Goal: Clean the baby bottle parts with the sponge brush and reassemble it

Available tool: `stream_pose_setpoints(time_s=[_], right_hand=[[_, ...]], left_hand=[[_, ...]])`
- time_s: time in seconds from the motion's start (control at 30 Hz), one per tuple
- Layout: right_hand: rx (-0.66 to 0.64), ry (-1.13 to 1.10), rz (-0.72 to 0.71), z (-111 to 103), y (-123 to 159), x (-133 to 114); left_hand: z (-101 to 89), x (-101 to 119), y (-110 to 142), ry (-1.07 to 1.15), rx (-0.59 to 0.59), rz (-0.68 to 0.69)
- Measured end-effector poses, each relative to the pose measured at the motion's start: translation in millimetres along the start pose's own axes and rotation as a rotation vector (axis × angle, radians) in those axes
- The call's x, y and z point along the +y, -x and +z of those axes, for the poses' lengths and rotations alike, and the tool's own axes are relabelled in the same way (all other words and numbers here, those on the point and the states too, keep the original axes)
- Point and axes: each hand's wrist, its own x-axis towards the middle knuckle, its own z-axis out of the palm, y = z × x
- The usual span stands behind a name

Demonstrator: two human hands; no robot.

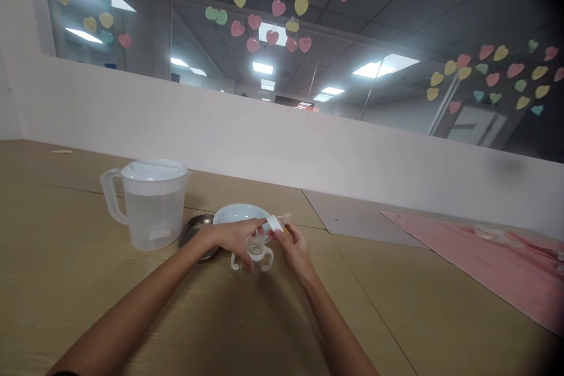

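My left hand [235, 238] grips the top of a transparent baby bottle [256, 248] with two white handles [264, 259], and its lower body is hard to see against the table. My right hand [294, 248] pinches a small white-capped transparent bottle part [277, 224] just above the bottle. Both hands are close together at the middle of the wooden table [88, 299]. Behind my hands sits a shallow white bowl [240, 213], partly hidden by them. A round metal lid [194, 231] lies beside my left wrist.
A transparent plastic pitcher [152, 214] with a white lid and water inside stands left of the bowl. A pink mat [478, 261] lies on the right of the table. A low white wall runs behind the table, with paper hearts on glass above.
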Motion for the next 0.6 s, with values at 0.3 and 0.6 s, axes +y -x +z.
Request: stream_pose_setpoints(time_s=[0.3, 0.6], right_hand=[[0.049, -0.258, 0.026, 0.7, 2.2, -10.3], [0.096, -0.355, -0.020, -7.0, -3.4, -10.4]], left_hand=[[-1.5, 13.3, -10.1, 0.050, 0.252, 0.111], [-15.0, 2.8, -8.4, -0.130, 0.409, 0.064]])
